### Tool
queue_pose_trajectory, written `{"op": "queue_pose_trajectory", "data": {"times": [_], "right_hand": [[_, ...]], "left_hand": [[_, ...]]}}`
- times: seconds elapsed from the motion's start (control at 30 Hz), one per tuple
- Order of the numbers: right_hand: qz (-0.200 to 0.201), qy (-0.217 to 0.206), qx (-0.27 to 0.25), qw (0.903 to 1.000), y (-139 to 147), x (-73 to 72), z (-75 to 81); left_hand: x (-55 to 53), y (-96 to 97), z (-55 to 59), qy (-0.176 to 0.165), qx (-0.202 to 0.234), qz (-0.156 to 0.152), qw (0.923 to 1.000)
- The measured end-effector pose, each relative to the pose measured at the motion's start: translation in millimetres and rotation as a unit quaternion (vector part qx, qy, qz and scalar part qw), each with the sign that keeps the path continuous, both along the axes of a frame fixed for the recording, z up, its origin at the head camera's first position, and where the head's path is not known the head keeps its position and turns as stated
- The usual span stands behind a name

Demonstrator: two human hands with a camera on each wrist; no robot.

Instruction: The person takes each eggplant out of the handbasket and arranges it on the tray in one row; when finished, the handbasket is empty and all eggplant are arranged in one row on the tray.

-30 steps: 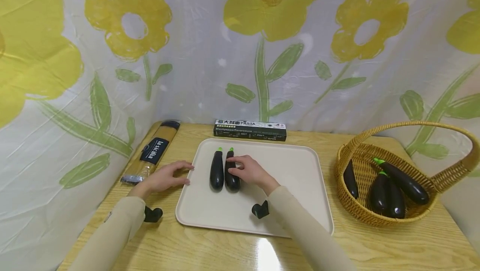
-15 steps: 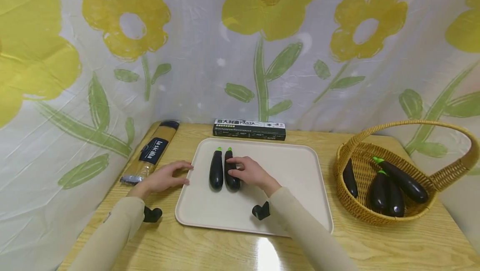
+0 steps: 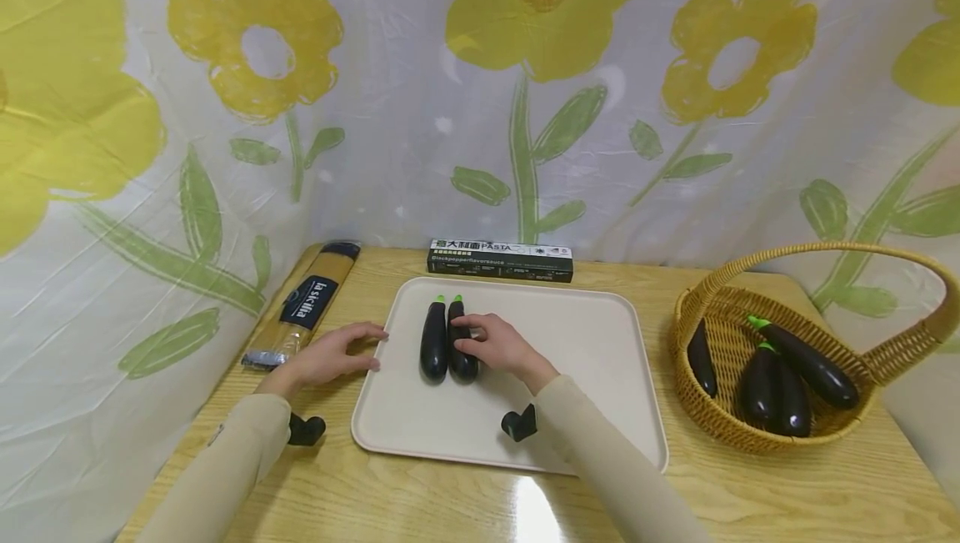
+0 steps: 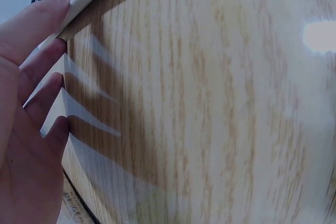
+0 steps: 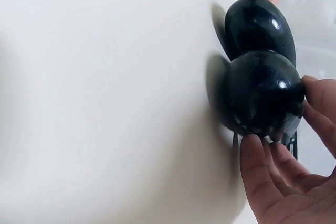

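Observation:
Two dark purple eggplants with green stems lie side by side on a cream tray [image 3: 555,434]. My right hand [image 3: 501,344] holds the right eggplant [image 3: 462,366], thumb and fingers on either side of it. In the right wrist view, the held eggplant [image 5: 266,90] overlaps the left eggplant [image 5: 258,27]. The left eggplant [image 3: 433,343] lies right against it on the tray, untouched by my hands. My left hand [image 3: 330,356] rests at the tray's left rim, fingers spread and relaxed. In the left wrist view, its thumb [image 4: 44,19] lies by the tray rim.
A wicker basket [image 3: 720,430] with a tall handle holds several eggplants at the right. Behind the tray stands a black pasta box [image 3: 498,262]. A bag of spaghetti [image 3: 306,301] lies at the left, on the wooden table [image 3: 420,497]. A flowered curtain [image 3: 390,109] hangs behind.
The right eggplant has shifted slightly left under my right hand, narrowing the gap to the left eggplant. My left hand has stayed at the tray rim.

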State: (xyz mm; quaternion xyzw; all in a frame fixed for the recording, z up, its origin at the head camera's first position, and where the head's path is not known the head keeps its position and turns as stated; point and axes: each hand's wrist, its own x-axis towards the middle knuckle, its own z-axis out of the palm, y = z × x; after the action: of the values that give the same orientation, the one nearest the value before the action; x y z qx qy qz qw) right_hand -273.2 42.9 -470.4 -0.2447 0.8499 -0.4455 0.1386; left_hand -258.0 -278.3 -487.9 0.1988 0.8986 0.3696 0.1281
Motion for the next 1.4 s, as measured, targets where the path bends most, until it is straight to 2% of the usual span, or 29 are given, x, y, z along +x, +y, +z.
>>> {"op": "queue_pose_trajectory", "data": {"times": [0.6, 0.93, 1.4], "right_hand": [[-0.007, -0.027, -0.031, 0.9991, 3.3, 0.6, -3.0], [-0.007, -0.024, -0.027, 0.9993, 3.4, -0.1, -3.5], [-0.01, -0.025, -0.046, 0.9986, 0.6, 0.2, -3.2]], "left_hand": [[-0.4, -1.3, -1.0, 0.0, 0.001, 0.0, 1.0], [-0.3, -0.3, -0.9, -0.006, 0.007, 0.0, 1.0], [1.7, 1.4, 2.3, 0.006, 0.007, -0.006, 0.9999]]}}
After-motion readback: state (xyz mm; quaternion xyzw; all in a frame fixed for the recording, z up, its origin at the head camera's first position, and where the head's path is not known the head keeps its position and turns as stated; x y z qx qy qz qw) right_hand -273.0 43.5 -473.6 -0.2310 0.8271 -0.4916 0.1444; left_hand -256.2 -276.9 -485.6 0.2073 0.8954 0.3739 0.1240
